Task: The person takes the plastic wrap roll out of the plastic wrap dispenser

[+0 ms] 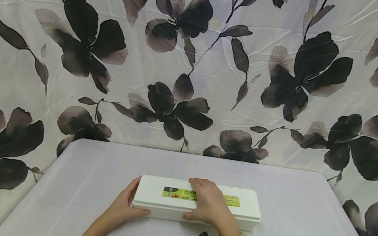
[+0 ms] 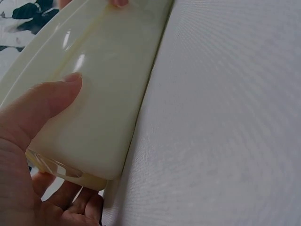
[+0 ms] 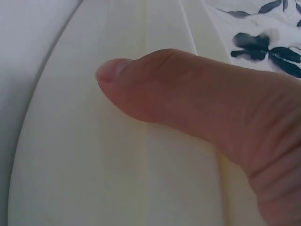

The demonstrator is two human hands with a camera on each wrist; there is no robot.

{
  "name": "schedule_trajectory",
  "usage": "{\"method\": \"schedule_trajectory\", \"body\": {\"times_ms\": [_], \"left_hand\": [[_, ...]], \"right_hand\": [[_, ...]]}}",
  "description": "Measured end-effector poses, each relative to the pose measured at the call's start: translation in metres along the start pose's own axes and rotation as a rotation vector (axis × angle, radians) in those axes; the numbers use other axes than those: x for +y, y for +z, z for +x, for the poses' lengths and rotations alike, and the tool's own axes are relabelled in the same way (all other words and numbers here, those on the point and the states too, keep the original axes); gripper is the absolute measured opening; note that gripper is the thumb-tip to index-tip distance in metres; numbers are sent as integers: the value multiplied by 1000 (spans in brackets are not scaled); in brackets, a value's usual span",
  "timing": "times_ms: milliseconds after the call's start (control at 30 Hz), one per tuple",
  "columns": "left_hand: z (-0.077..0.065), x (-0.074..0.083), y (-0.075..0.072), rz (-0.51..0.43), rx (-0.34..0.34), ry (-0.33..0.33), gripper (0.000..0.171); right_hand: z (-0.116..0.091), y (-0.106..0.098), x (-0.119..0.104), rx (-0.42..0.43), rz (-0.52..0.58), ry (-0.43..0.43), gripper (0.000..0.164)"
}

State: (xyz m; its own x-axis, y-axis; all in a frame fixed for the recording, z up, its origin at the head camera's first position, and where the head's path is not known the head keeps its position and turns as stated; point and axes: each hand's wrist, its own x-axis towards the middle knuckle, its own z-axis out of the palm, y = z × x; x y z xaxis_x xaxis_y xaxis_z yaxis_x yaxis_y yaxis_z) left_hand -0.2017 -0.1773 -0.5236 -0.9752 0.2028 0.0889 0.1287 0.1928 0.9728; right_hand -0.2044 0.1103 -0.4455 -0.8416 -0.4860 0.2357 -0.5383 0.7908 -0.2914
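While wrists don't, head shows label [image 1: 179,193].

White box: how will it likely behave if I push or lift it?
Probably stiff: the box shows straight edges between the left hand and right hand. Perhaps slippery: its side looks smooth and glossy in the left wrist view. Unlikely to roll: it is long, low and flat-sided.

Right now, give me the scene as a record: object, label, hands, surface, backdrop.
object: long white box, lid on
label: yellow-green strip on top, partly covered
left hand: grips box's left end, thumb on near side
right hand: spans the top, thumb on near side
surface: white table
backdrop: floral cloth
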Motion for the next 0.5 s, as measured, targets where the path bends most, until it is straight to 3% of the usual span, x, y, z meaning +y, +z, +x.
{"method": "schedule_trajectory", "body": {"times_ms": [500], "left_hand": [[-4,2,1,33,-15,55,102]], "right_hand": [[0,3,2,51,12,-28,90]]}}
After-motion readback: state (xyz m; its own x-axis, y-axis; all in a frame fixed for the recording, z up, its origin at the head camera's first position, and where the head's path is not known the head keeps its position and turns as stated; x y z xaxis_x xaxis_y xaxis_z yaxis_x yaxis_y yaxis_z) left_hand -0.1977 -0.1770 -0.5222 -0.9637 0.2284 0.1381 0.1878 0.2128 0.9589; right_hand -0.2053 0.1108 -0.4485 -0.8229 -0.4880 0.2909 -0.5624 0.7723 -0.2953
